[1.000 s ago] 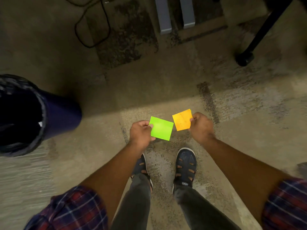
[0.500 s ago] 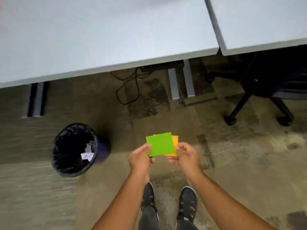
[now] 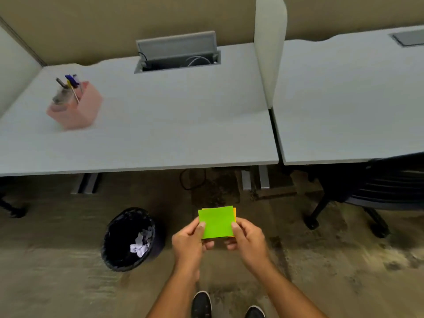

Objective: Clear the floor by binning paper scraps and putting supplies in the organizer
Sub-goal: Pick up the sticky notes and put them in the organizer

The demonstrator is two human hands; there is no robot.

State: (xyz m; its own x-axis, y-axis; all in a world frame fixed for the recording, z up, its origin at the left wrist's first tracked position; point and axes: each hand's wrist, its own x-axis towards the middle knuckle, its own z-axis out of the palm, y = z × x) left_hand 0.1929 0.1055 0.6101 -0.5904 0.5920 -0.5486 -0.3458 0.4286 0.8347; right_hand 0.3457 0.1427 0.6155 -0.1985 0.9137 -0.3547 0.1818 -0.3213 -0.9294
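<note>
Green note [image 3: 216,222] over orange note [image 3: 234,214], pinched between left hand [image 3: 190,243] and right hand [image 3: 249,239]

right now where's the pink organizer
In the head view the pink organizer stands on the left part of the grey desk, pens sticking out of it, up and left of the black bin on the floor.

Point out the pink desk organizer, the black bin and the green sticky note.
Pink desk organizer [image 3: 79,111]: head view, front wall.
Black bin [image 3: 107,255]: head view, near rim.
Green sticky note [image 3: 216,222]: head view, centre face.
</note>
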